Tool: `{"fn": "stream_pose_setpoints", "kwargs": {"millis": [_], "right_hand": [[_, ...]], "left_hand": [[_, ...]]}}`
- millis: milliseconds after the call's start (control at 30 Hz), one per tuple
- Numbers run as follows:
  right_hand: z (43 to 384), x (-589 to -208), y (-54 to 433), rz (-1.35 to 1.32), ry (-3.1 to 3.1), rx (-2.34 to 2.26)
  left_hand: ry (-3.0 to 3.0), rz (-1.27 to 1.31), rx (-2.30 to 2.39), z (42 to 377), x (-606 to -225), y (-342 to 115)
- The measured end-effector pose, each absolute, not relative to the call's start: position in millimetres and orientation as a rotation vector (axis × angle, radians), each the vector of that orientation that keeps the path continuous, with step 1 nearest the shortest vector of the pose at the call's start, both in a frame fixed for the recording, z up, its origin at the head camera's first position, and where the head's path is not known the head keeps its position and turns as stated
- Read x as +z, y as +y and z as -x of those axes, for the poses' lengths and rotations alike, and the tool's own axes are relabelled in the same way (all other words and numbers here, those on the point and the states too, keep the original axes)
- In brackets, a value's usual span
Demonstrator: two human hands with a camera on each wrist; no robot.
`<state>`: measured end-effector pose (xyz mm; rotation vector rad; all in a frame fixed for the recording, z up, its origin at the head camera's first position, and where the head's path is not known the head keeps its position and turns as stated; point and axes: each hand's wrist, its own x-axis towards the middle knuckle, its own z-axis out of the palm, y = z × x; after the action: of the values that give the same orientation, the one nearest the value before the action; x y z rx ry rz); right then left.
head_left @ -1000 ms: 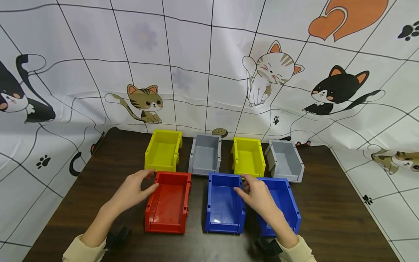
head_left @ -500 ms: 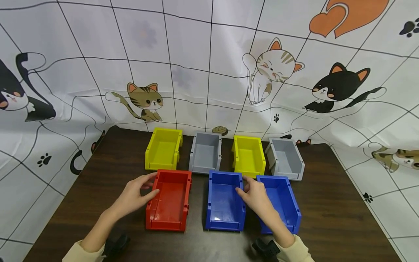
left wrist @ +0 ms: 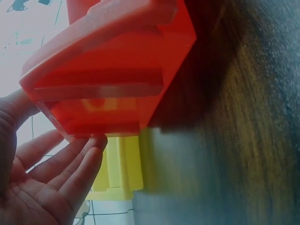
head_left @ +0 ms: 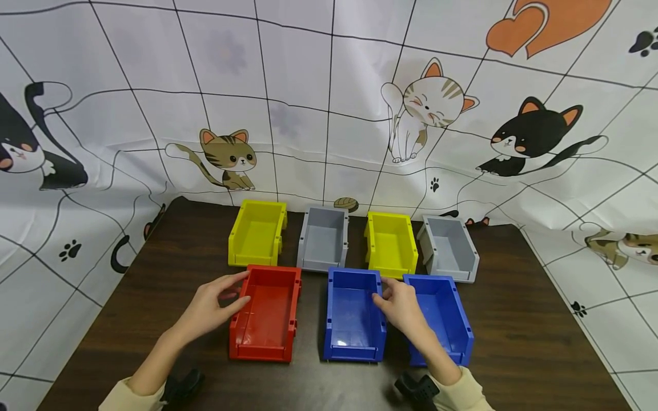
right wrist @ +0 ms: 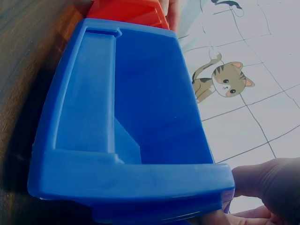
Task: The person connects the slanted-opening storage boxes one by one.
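A red plastic storage bin [head_left: 267, 317] stands on the dark wooden table. My left hand [head_left: 205, 305] holds its left wall, the thumb over the rim and the fingers along the outside, as the left wrist view shows from beside the bin [left wrist: 112, 84]. To the right is a blue storage bin [head_left: 352, 322]. My right hand [head_left: 403, 308] pinches this bin's right wall, thumb on the inner side and fingers outside. In the right wrist view the blue bin [right wrist: 159, 93] fills the middle, and my fingertips are partly hidden behind its corner.
A second blue bin [head_left: 444, 314] stands right of the first, partly behind my right forearm. Along the back stand a yellow bin [head_left: 257, 240], a grey bin [head_left: 324, 240], another yellow bin [head_left: 392, 242] and another grey bin [head_left: 452, 251]. A cat-print curtain [head_left: 319, 114] hangs behind.
My left hand's fingers have come down and closed in against the red bin's left wall. The right hand has shifted slightly at the blue bin's wall. The bins stay in place.
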<state>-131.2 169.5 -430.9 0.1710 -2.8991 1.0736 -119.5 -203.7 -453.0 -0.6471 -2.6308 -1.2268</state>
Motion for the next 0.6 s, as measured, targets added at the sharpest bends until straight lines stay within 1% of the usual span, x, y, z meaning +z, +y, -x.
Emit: {"fn": "stream_pose_setpoints", "kwargs": {"millis": [267,600], "right_hand": [[130.5,-428.9,167.6,-0.193,-2.842,1.148],[131.0,-415.0,157.3,-0.251,-2.774,1.225]], "left_hand": [[-2.632,0.642,-1.258,120.2,-455.6,-204.3],[-2.639,0.637,-1.26,120.0,-453.5,-204.0]]}}
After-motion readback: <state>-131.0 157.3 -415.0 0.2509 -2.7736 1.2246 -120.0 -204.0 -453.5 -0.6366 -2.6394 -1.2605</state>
